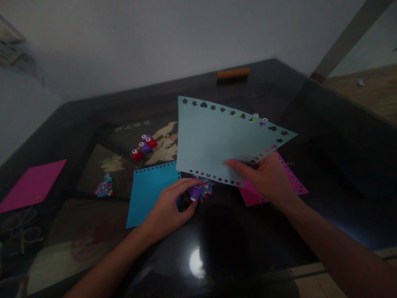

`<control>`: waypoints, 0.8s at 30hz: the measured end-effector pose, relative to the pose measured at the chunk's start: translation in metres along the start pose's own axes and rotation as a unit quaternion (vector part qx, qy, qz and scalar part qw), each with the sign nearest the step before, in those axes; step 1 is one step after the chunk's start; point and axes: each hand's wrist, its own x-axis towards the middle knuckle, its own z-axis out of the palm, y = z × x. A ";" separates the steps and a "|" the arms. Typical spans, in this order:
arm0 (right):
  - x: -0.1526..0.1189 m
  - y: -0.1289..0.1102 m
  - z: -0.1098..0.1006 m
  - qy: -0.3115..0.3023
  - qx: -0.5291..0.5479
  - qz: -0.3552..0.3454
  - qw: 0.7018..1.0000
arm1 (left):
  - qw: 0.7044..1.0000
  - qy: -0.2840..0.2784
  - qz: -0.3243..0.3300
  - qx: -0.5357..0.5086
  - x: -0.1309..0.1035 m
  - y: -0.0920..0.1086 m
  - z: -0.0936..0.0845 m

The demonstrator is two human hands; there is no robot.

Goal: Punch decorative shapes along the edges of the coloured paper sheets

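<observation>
Currently, right hand (269, 180) pinched a thin, bowed pale-blue sheet (207, 136), edges punched with stars and hearts, above the glossy dark table (263, 231). Left hand (169, 207) gripped a rounded purple hole punch (195, 193) beside flaky multicolored confetti (207, 189); flat blue paper (149, 186) lay near.

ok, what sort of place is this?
Indoors, likely a home paper-craft spot: a pale sheet with shapes punched along its edges, what looks like a purple punch, and a pile of tiny cut-outs on a glossy table.
</observation>
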 end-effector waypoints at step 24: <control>0.002 0.010 -0.002 -0.002 0.023 0.066 0.998 | 0.957 0.056 -0.148 -0.245 0.004 -0.015 -0.008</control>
